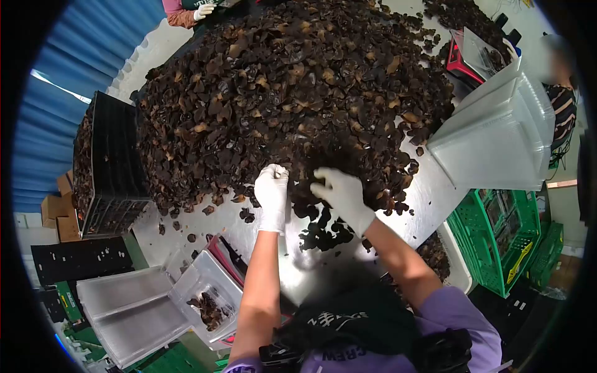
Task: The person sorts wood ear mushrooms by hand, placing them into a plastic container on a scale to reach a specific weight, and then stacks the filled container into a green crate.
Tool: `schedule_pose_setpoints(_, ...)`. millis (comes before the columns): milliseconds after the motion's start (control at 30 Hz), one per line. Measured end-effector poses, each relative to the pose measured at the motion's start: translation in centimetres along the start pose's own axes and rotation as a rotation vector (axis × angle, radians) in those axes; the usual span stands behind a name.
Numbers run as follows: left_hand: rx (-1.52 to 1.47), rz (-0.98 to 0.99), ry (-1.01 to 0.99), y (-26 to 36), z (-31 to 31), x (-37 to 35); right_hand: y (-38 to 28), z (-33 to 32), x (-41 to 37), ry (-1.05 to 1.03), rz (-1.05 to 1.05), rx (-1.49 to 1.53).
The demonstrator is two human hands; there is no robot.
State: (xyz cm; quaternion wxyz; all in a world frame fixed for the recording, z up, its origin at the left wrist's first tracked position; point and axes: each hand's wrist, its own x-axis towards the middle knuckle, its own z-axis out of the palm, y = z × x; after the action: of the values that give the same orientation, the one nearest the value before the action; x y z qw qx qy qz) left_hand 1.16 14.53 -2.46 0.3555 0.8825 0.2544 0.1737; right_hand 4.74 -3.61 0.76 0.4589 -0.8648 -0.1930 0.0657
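Observation:
A big heap of dark brown dried wood ear mushrooms [280, 93] covers most of the metal table [429, 199]. At the heap's near edge is my left hand [272, 193], in a white glove, its fingers curled closed; whatever they may hold is hidden. Just to its right, my right hand [345, 198], also gloved and slightly blurred, has thumb and fingers apart with nothing visible between them. Loose dark mushroom pieces [324, 233] lie on the metal between my wrists. A clear plastic bin [208, 273] with a few mushroom pieces stands left of my left forearm.
Black stacked crates [115, 165] hold mushrooms at left. Nested clear bins [491, 133] stand at right, above a green crate [497, 236]. A white tub [457, 261] with mushrooms sits by my right elbow. A co-worker's gloved hand [204, 11] shows across the table; another person [563, 93] is at right.

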Motion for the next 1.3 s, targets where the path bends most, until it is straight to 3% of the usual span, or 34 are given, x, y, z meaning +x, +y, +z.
schedule_pose_setpoints(100,-0.140,-0.072,-0.016,0.0,-0.5,-1.0,-1.5,1.1,4.6,0.100,-0.206,-0.165)
schedule_pose_setpoints(167,-0.305,-0.073,0.111,0.8,-0.7,-1.3,-1.4,3.0,7.0,0.000,-0.239,-0.348)
schedule_pose_setpoints(267,-0.082,0.070,0.142,2.5,-2.0,-0.6,-0.2,3.7,7.5,-0.068,-0.165,-0.332)
schedule_pose_setpoints(333,0.007,0.238,0.185,2.6,-1.9,0.4,-0.6,2.0,5.9,0.038,-0.048,0.005)
schedule_pose_setpoints(433,-0.009,0.193,0.162,2.4,-1.1,1.6,-0.6,-2.5,3.4,-0.067,0.373,0.700)
schedule_pose_setpoints(467,-0.013,0.189,0.158,2.4,-0.8,1.8,2.0,-2.8,3.1,-0.122,0.293,0.809)
schedule_pose_setpoints(567,0.094,0.177,0.011,2.4,-0.2,2.5,1.5,-5.0,1.2,-0.086,0.373,1.413)
schedule_pose_setpoints(633,0.052,0.256,0.118,2.4,-0.1,2.7,2.2,-4.6,1.3,-0.077,0.415,1.487)
schedule_pose_setpoints(700,-0.165,0.193,0.203,2.0,-0.7,3.2,1.8,-4.2,2.5,-0.128,0.175,0.989)
schedule_pose_setpoints(733,-0.244,0.124,0.223,1.4,-1.2,3.1,1.5,-4.3,3.1,-0.174,0.447,0.950)
schedule_pose_setpoints(767,-0.544,-0.264,0.054,2.6,-3.0,2.8,1.0,-3.4,4.2,-0.173,0.447,0.955)
schedule_pose_setpoints(833,-1.148,-0.539,0.004,2.4,-5.1,1.7,0.5,-0.8,6.4,-0.249,0.305,0.781)
schedule_pose_setpoints(900,-1.406,-0.598,-0.011,0.3,-5.8,0.3,0.5,2.9,8.5,-0.036,-0.125,0.349)
schedule_pose_setpoints(967,-1.513,-0.626,-0.041,-1.8,-6.4,-0.9,-0.4,4.9,10.2,0.062,-0.310,-0.047)
schedule_pose_setpoints(1000,-1.538,-0.594,-0.067,-1.5,-6.8,-1.2,-0.5,5.9,11.2,-0.022,-0.286,-0.270)
schedule_pose_setpoints(1100,-1.501,-0.533,-0.092,0.2,-7.7,-1.6,-0.8,6.6,11.4,0.064,-0.327,-0.300)
schedule_pose_setpoints(1167,-1.334,-0.568,-0.110,0.9,-8.1,-1.6,-0.8,4.9,10.2,0.149,-0.285,-0.057)
schedule_pose_setpoints(1233,-1.050,-0.523,-0.204,-0.4,-6.9,-0.5,-1.5,1.3,8.7,-0.136,0.046,0.596)
schedule_pose_setpoints(1300,-0.671,-0.389,-0.208,0.7,-5.1,0.1,-0.8,-1.1,7.8,-0.250,0.174,0.943)
